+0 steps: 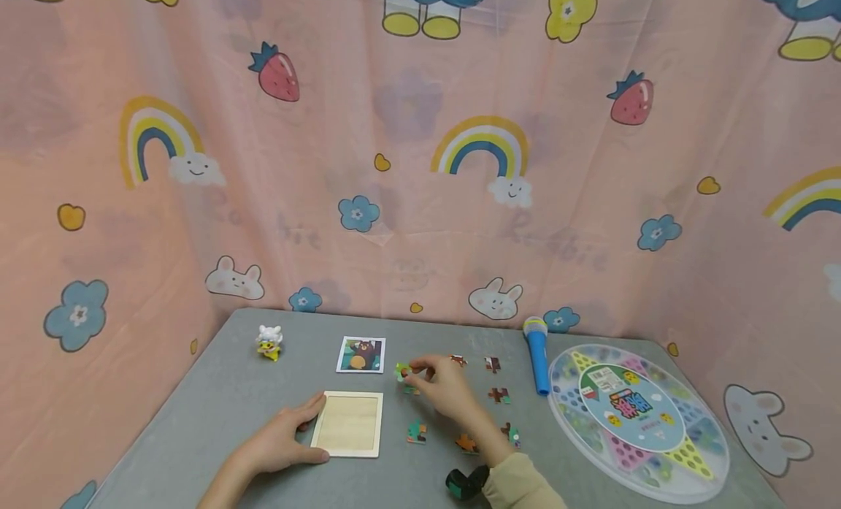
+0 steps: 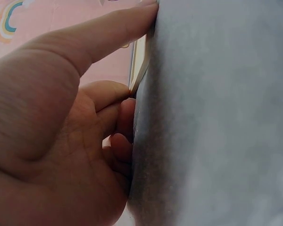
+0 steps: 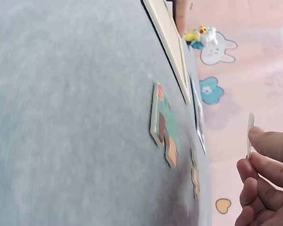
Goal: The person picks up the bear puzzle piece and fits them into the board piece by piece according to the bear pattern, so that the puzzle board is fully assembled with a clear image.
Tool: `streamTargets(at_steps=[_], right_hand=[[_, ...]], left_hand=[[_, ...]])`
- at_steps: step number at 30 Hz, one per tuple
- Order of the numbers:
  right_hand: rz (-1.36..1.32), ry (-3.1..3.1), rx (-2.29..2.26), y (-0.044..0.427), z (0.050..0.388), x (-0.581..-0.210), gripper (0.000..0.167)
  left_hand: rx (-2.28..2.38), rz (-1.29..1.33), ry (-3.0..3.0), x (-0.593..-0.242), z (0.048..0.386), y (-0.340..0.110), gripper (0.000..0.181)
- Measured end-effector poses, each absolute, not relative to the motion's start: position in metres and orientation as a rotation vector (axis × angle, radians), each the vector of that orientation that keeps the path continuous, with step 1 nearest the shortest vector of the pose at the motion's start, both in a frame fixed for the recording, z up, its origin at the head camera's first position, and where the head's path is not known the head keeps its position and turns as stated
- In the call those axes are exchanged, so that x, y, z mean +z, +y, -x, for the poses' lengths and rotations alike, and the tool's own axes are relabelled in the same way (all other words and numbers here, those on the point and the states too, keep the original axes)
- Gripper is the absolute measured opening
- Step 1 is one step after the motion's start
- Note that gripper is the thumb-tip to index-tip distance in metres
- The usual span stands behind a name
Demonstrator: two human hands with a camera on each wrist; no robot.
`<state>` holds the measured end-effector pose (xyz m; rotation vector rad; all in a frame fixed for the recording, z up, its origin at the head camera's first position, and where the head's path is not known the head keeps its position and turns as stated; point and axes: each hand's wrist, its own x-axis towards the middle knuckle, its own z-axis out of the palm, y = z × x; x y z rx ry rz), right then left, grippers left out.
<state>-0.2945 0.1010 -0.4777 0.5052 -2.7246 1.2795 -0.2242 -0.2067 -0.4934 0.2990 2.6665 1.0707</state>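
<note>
Puzzle tray [image 1: 348,423] lies on the grey table [image 1: 305,370], nearer the surface's left edge than its right. Towards the right edge we log a round game disc [image 1: 634,407]; whether it holds anything loose, we cannot tell. Left hand [image 1: 285,436] holds the tray at its left side, thumb at the near-left corner, forefinger at the far-left one. Tray recess: bare wood, no piece seated. Right hand [image 1: 443,385] is narrowed to a pinch on one puzzle piece [image 3: 250,135], clear of the surface. Picture card [image 1: 361,356], showing a bear, lies beyond the tray towards the far edge. Smallest: loose pieces [image 1: 499,395], seven visible, spread right of the tray; the right hand may hide more. We judge the step to be picking up a piece for a first placement, though lifting and setting down look alike here. Next move, by our estimate: carry the piece over the rim, turn it to match the card and lay it flat in the recess, tray braced.
</note>
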Motion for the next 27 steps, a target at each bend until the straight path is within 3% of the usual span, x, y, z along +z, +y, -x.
streamTargets(at_steps=[27], right_hand=[[-0.753,-2.738,1.260,0.040,0.295,-0.481,0.023]], left_hand=[[1.052,-0.333,2.672,-0.495,0.225,-0.209,0.101]])
